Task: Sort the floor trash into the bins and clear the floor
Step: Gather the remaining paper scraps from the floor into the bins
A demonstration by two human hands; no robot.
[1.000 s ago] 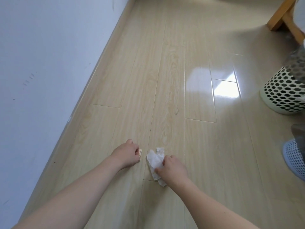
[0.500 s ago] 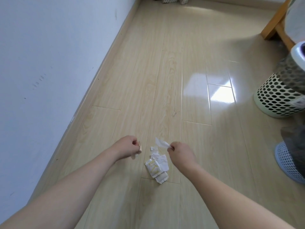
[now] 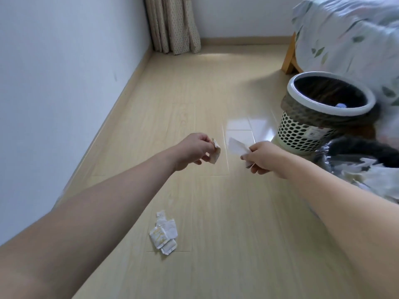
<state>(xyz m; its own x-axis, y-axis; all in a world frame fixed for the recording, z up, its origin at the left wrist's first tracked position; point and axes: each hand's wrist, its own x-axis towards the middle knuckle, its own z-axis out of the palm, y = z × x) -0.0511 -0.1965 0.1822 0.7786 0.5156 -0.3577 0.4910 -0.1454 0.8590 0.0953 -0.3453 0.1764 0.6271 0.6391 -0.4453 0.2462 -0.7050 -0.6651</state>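
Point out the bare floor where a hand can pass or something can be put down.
Free: the floor between the wall and the perforated bin, back to the curtain. Crowded: paper scraps near the bottom, and both bins on the right, including the bagged bin.

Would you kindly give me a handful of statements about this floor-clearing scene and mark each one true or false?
1. The left hand holds a small crumpled scrap. True.
2. The right hand is empty. False: it pinches a white paper piece.
3. A cluster of paper wrappers lies on the floor between the forearms. True.
4. The perforated bin lies tipped on its side. False: it stands upright, lined with a dark bag.
5. The perforated bin stands on the left, against the wall. False: it stands on the right, near the bed.
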